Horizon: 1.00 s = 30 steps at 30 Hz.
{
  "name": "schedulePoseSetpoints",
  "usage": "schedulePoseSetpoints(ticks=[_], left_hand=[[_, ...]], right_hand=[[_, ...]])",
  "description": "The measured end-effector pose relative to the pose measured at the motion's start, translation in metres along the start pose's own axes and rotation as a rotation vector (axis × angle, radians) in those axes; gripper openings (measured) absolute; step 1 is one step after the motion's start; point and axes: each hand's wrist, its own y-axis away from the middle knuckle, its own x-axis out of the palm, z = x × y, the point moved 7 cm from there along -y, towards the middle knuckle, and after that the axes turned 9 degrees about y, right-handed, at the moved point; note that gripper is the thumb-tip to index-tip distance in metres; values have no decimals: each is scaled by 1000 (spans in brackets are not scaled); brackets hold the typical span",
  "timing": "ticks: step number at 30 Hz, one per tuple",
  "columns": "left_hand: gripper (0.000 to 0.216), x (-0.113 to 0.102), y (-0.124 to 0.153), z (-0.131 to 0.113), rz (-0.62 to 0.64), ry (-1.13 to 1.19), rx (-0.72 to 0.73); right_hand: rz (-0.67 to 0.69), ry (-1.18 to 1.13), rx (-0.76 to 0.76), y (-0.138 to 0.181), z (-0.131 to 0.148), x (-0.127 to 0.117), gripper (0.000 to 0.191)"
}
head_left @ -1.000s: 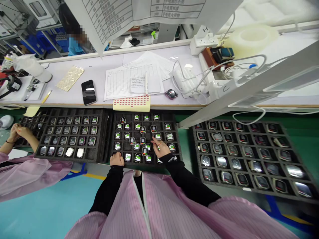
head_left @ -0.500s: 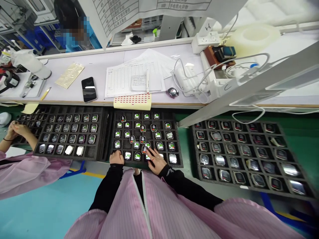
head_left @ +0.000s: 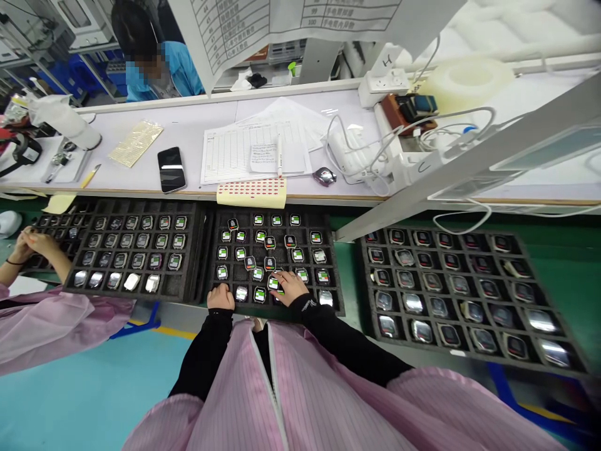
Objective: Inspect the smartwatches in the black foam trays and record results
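Note:
A black foam tray (head_left: 210, 250) lies in front of me, its pockets holding several small watch bodies (head_left: 222, 252) with green-and-white screens; a few lie loose on top. My right hand (head_left: 290, 287) is over the tray's front row, fingertips pinched on one watch body (head_left: 273, 283). My left hand (head_left: 220, 297) rests at the tray's front edge with its fingers curled; what they grip is hidden.
Another foam tray (head_left: 188, 294) of watch bodies sits to the left and a larger one (head_left: 364, 294) to the right. A co-worker's hands (head_left: 28, 244) work at far left. Behind are a phone (head_left: 171, 169), papers (head_left: 235, 150), a sticker sheet (head_left: 252, 193), cables and a slanted metal beam (head_left: 469, 156).
My right hand drew back from the tray's middle to its front row and closed on a watch body there. My left hand stayed at the front edge.

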Motion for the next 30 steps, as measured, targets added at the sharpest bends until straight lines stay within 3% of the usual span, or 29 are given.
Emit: schedulePoseSetpoints(ticks=[3,7,12,17,20,25,30], left_hand=[[13,0,0,0,1,8,2],[12,0,1,-1,-12,15,12],[12,1,2,0,-22,20,7],[12,3,3,0,-9,12,-5],[13,4,3,1,1,-7,-9],[13,6,4,3,7,1,-22],[13,6,4,4,4,20,-23]], right_hand=[[0,-25,-9,-3,0,6,47],[-41,-221,-38,-4,5,14,47],[-49,-371,-65,-20,40,22,49],[104,-263,-25,-51,85,24,51],[204,-103,13,-61,99,18,57],[212,-53,6,-53,103,6,65],[15,-128,-16,-30,74,-5,51]])
